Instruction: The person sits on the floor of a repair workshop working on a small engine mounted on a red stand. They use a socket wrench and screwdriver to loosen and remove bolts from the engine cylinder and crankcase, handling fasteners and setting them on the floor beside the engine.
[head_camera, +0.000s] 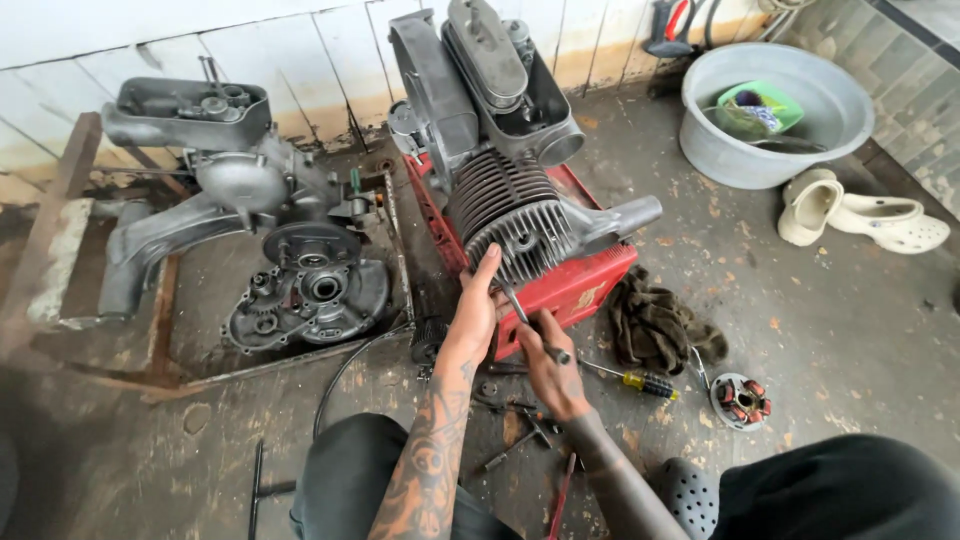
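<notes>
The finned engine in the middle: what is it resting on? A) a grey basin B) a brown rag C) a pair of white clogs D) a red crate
D: the finned engine sits on top of a red crate, while the left hand steadies it and the right hand holds a wrench against it.

Engine repair workshop, greasy concrete floor, dismantled engines, loose casings, scattered screwdriver, oily rag
</notes>
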